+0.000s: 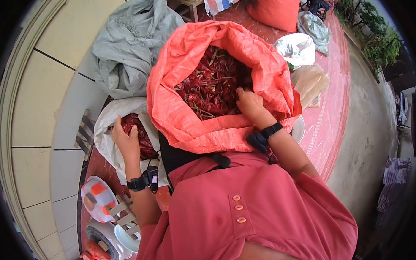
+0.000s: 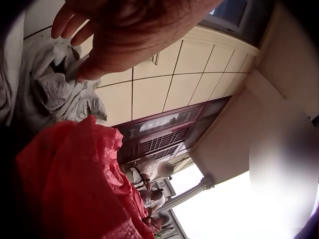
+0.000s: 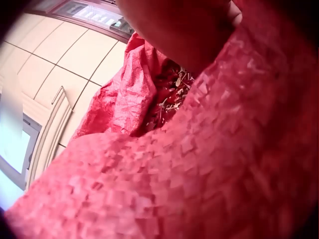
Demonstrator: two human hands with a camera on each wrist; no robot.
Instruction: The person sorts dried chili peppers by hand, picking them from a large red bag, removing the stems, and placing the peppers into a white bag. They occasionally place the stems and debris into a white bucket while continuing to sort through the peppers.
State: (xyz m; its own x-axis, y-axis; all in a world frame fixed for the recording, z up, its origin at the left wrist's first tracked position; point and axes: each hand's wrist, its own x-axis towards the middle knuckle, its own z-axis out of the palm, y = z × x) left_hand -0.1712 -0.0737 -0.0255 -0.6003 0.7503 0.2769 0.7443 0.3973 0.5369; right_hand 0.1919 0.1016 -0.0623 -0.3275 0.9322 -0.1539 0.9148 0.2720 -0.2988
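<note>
A large red woven sack [image 1: 171, 126], its rim rolled open, holds dried red chillies [image 1: 208, 84] with stems. The right hand [image 1: 250, 103] reaches over the near rim, its fingertips among the chillies at the right; what they hold is hidden. To the left, a white sack [image 1: 108, 145] contains darker red chillies [image 1: 146, 143]. Over its mouth is the left hand [image 1: 126, 139], fingers and thumb apart, nothing visible between them. In the left wrist view the left hand [image 2: 124, 37] has its fingers spread. The right wrist view shows part of the right hand [image 3: 179, 30] above the red sack [image 3: 149, 184].
A grey sack [image 1: 132, 54] lies behind the white one. Basins [image 1: 99, 198] and a slatted stool [image 1: 124, 211] stand at the lower left. White [image 1: 297, 49] and tan bags [image 1: 309, 83] sit right of the red sack. Farther back are a full red sack [image 1: 277, 8] and a table with striped cloth [image 1: 222, 0].
</note>
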